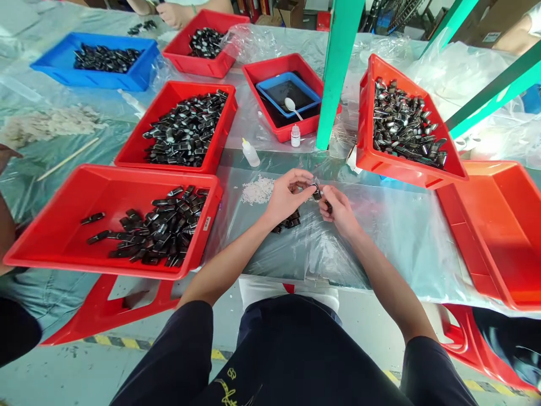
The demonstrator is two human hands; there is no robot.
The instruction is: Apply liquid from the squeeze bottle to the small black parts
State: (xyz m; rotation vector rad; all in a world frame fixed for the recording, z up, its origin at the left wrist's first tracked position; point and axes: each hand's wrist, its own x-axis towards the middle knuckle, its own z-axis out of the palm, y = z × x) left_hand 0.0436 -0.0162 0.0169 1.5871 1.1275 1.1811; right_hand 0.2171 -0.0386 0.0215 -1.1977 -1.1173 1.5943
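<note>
Above the plastic-covered table, my left hand (289, 194) pinches a small glossy black part (316, 193) between thumb and fingers. My right hand (339, 210) meets it from the right, its thumb and forefinger closed at the part's edge. Another dark piece (328, 207) shows under the curled fingers of that hand. Whether a tiny piece is pinched at the right fingertips is too small to tell. Under my left wrist lies a small heap of black parts (291, 221), partly hidden. A pile of tiny whitish pieces (257, 190) is just left of my left hand.
Red bins of black parts stand left (169, 179) and right (412, 175). Ahead are a dropper bottle (251, 152), a small white bottle (295, 136) and a blue tray (264, 85) with a white spoon (289, 104). A green post (338, 73) rises from the table. Other people sit nearby.
</note>
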